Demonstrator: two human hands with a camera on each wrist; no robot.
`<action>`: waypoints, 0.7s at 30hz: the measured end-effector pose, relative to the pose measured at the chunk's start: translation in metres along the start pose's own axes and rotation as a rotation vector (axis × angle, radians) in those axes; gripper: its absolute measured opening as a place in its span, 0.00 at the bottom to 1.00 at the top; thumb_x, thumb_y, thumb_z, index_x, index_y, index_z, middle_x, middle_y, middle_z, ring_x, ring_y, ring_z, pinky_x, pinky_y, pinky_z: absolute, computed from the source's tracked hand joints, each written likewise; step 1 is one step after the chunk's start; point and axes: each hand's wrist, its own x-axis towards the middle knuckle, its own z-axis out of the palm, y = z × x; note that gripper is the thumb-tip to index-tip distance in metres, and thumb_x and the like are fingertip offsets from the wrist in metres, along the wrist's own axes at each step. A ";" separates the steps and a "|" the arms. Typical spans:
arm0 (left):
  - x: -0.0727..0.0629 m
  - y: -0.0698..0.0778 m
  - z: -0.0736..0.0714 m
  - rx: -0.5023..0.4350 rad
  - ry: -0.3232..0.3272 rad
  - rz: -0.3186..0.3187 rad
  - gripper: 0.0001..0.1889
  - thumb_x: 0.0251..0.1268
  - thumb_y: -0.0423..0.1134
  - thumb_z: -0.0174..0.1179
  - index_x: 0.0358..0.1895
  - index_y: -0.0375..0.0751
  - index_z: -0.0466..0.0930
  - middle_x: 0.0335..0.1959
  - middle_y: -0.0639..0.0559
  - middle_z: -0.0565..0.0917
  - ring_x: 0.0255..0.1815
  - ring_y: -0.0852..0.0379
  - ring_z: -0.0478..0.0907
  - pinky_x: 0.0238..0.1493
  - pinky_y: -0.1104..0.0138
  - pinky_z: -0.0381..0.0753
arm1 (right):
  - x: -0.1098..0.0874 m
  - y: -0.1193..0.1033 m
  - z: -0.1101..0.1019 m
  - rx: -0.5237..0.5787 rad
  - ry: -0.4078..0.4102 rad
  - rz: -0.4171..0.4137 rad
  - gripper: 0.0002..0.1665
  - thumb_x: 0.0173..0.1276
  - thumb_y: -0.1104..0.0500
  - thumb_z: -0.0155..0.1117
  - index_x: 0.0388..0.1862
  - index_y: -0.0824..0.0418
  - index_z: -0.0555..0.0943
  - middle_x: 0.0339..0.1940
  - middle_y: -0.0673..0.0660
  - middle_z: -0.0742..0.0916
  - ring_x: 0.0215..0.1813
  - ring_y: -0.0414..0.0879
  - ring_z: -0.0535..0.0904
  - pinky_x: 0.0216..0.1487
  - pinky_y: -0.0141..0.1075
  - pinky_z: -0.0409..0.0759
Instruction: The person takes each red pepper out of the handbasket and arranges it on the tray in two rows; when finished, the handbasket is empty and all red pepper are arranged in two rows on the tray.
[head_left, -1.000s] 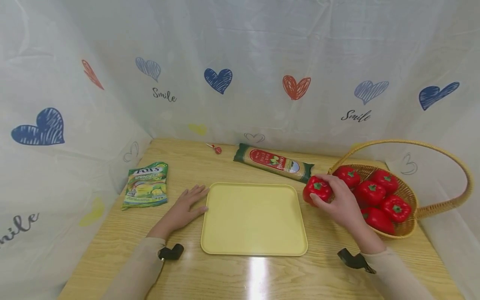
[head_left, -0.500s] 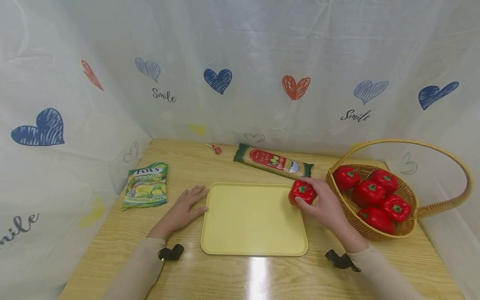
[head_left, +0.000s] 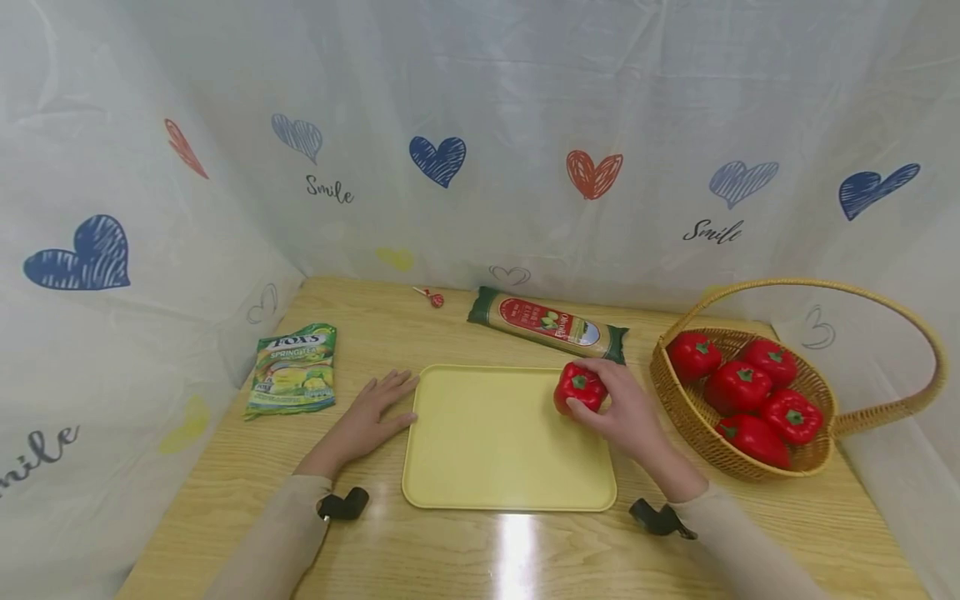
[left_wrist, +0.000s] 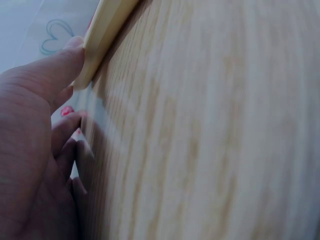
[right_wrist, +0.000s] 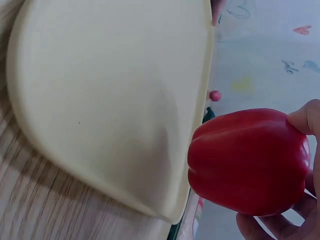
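Note:
A red bell pepper (head_left: 576,387) with a green stem is gripped between the thumb and fingers of my right hand (head_left: 624,408), over the right back corner of the yellow tray (head_left: 510,442). In the right wrist view the same bell pepper (right_wrist: 250,162) fills the lower right, held from its stem end. My left hand (head_left: 367,421) lies on the table with fingers extended, its fingertips at the tray's left edge. The left wrist view shows the left thumb (left_wrist: 60,67) against the tray's rim (left_wrist: 102,40).
A wicker basket (head_left: 675,425) with a tall handle stands at the right, holding several red bell peppers (head_left: 738,385). Behind the tray lie a long pasta packet (head_left: 551,323) and a lollipop (head_left: 433,298). A green candy bag (head_left: 292,372) lies at the left.
My right hand has carried the bell pepper leftward from beside the basket to over the tray's right back corner. The left hand has stayed in place.

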 end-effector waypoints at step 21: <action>0.001 0.001 0.000 -0.007 -0.002 0.005 0.34 0.74 0.49 0.61 0.78 0.40 0.64 0.79 0.38 0.61 0.82 0.37 0.49 0.80 0.42 0.37 | 0.017 -0.021 0.028 0.079 -0.037 -0.026 0.32 0.63 0.51 0.76 0.65 0.57 0.78 0.61 0.57 0.83 0.64 0.56 0.76 0.54 0.53 0.85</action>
